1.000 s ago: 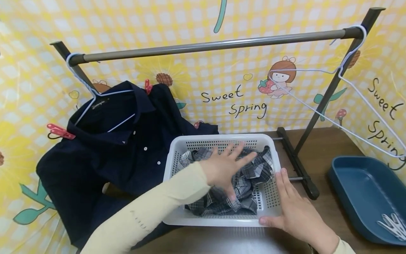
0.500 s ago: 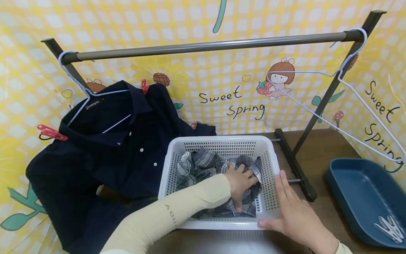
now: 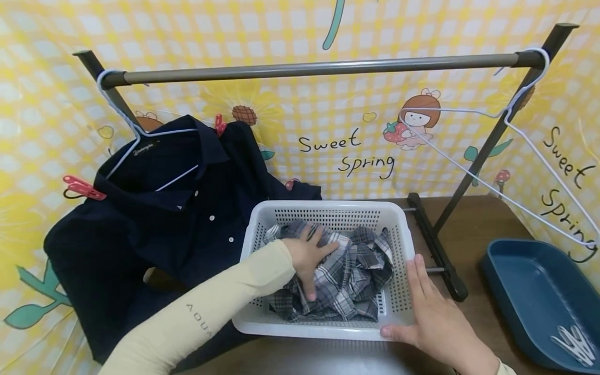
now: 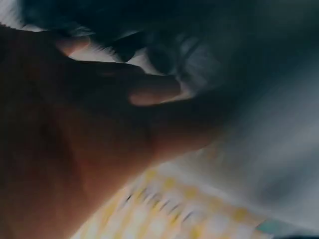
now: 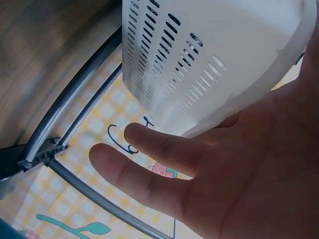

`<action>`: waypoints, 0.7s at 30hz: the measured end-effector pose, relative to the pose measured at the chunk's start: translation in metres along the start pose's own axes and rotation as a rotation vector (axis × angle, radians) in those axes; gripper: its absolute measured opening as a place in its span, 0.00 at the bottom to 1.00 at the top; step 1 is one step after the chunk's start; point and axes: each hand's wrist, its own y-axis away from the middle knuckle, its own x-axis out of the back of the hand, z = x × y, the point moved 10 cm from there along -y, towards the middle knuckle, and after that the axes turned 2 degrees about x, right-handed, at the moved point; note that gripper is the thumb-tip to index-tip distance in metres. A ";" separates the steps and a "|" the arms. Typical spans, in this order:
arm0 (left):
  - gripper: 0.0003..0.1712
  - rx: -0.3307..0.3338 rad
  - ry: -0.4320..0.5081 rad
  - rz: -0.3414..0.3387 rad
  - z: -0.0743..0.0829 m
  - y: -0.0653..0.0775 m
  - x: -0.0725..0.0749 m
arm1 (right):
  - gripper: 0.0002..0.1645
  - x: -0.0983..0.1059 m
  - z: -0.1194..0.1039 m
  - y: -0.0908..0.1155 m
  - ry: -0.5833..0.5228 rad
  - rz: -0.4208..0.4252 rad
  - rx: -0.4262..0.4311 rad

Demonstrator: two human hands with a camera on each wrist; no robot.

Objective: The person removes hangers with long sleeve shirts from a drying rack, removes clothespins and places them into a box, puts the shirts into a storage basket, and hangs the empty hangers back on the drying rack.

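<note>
A dark brown table (image 3: 473, 229) stands against a yellow checked backdrop (image 3: 300, 31) printed with "Sweet Spring", and a low clothes rack (image 3: 309, 67) spans it from side to side. At the middle of the table, inside a white perforated basket (image 3: 398, 291), the left hand (image 3: 307, 255) presses down into a crumpled grey plaid shirt (image 3: 349, 278), its fingers curling into the cloth and gripping a fold. The right hand (image 3: 433, 323) lies flat and relaxed against the basket's right front corner, fingers straight along the wall and thumb on the front rim. The shirt is bunched so that no collar or long axis can be made out; it fills most of the basket floor, lying wider left to right, well below the rim. The basket's long sides run across the table. On its left it touches a dark navy shirt (image 3: 154, 219) hung from a white hanger (image 3: 136, 135) with red pegs (image 3: 82, 187); on its right the rack's foot (image 3: 436, 250) lies just beside it. Bare table opens beyond, up to a blue tray (image 3: 525, 281) holding white pegs (image 3: 572, 344), cut off by the frame edge. An empty hanger (image 3: 506, 112) dangles at the bar's right end. The left wrist view is dark and blurred, showing only fingers (image 4: 149, 92) against cloth; the right wrist view shows the fingers (image 5: 154, 149) spread open at the basket wall.
</note>
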 end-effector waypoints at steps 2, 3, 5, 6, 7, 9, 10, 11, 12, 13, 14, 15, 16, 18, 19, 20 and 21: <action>0.79 0.075 -0.041 -0.048 -0.010 -0.007 -0.019 | 0.85 0.000 0.001 0.000 -0.007 -0.006 -0.008; 0.80 0.101 -0.071 -0.051 -0.011 -0.011 -0.026 | 0.85 -0.001 0.001 0.000 -0.010 -0.008 -0.010; 0.81 0.144 -0.140 -0.030 -0.011 -0.017 -0.036 | 0.85 -0.001 0.000 -0.001 -0.017 -0.008 -0.010; 0.81 0.168 -0.172 -0.016 -0.011 -0.020 -0.038 | 0.85 0.000 0.000 -0.002 -0.020 -0.006 -0.008; 0.82 0.194 -0.205 -0.002 -0.011 -0.022 -0.041 | 0.85 0.000 -0.001 -0.002 -0.019 -0.005 -0.003; 0.83 0.234 -0.251 0.020 -0.012 -0.024 -0.043 | 0.84 0.002 -0.003 -0.002 -0.016 0.002 0.005; 0.83 0.241 -0.258 0.030 -0.012 -0.025 -0.043 | 0.84 0.002 -0.003 -0.001 -0.013 0.004 0.006; 0.83 0.236 -0.253 0.039 -0.011 -0.026 -0.042 | 0.84 0.003 -0.003 -0.001 -0.006 0.008 0.006; 0.83 0.221 -0.241 0.047 -0.011 -0.026 -0.042 | 0.85 0.004 -0.003 -0.001 0.000 0.011 0.004; 0.83 0.200 -0.210 0.053 -0.011 -0.026 -0.041 | 0.85 0.005 -0.003 0.000 0.005 0.011 0.001; 0.82 0.170 -0.168 0.058 -0.011 -0.024 -0.039 | 0.85 0.004 -0.003 0.000 0.009 0.008 -0.005; 0.80 0.136 -0.118 0.066 -0.012 -0.022 -0.037 | 0.85 0.004 -0.002 0.000 0.011 0.003 -0.013; 0.78 0.098 -0.059 0.071 -0.014 -0.019 -0.034 | 0.85 0.004 -0.002 0.001 0.015 -0.003 -0.020; 0.73 0.021 0.094 0.079 -0.017 -0.010 -0.026 | 0.85 0.003 0.000 0.002 0.013 -0.014 -0.031; 0.69 -0.016 0.174 0.086 -0.020 -0.003 -0.021 | 0.85 0.002 0.002 0.002 0.012 -0.021 -0.038; 0.65 -0.053 0.242 0.100 -0.023 0.005 -0.016 | 0.85 0.002 0.003 0.002 0.014 -0.028 -0.042; 0.61 -0.089 0.304 0.116 -0.026 0.013 -0.010 | 0.85 0.003 0.005 0.002 0.016 -0.027 -0.041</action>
